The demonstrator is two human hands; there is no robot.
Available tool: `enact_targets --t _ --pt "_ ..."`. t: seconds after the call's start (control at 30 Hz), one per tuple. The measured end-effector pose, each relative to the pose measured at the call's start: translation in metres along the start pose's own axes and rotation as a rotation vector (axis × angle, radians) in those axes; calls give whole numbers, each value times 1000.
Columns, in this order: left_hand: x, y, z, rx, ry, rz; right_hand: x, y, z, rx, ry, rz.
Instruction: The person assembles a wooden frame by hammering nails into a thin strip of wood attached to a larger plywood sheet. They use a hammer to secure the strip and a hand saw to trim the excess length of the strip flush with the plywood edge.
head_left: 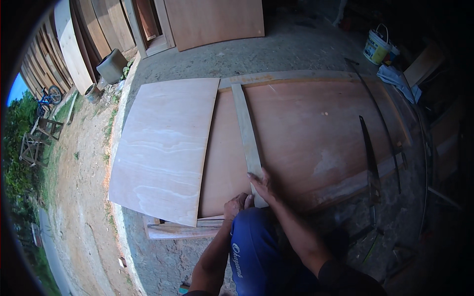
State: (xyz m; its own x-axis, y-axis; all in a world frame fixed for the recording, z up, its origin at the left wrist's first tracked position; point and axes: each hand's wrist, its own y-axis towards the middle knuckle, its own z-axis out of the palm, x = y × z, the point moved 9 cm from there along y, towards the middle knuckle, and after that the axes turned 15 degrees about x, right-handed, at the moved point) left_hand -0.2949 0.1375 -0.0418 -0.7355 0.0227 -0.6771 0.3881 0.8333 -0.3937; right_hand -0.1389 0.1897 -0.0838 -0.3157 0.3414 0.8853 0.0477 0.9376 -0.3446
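Note:
A long pale wooden batten (248,126) lies across a framed plywood panel (306,128), running from the far rail to my knee. My right hand (261,185) wraps around the batten near its close end, thumb on one side. Just left of that end is my left hand (238,205), its fingers curled closed by the panel's near edge. Whatever those fingers hold is hidden. A loose plywood sheet (165,148) covers the left part of the panel. My knee in blue cloth (252,237) hides the batten's close end.
A handsaw (369,153) rests on the panel's right side, beside a long thin dark bar (377,108). Far right stand a bucket (376,47) and a pale cloth (397,81). Boards (74,44) lean at the far left, near a plastic jerrycan (111,66).

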Motion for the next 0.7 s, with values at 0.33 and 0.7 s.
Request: enact_targets --t 0.33,0.7 --pt "-15 1 20 122 104 131 7 -8 -10 53 3 114" --pt "-22 1 36 62 387 321 8 2 -22 -59 -441 -43"
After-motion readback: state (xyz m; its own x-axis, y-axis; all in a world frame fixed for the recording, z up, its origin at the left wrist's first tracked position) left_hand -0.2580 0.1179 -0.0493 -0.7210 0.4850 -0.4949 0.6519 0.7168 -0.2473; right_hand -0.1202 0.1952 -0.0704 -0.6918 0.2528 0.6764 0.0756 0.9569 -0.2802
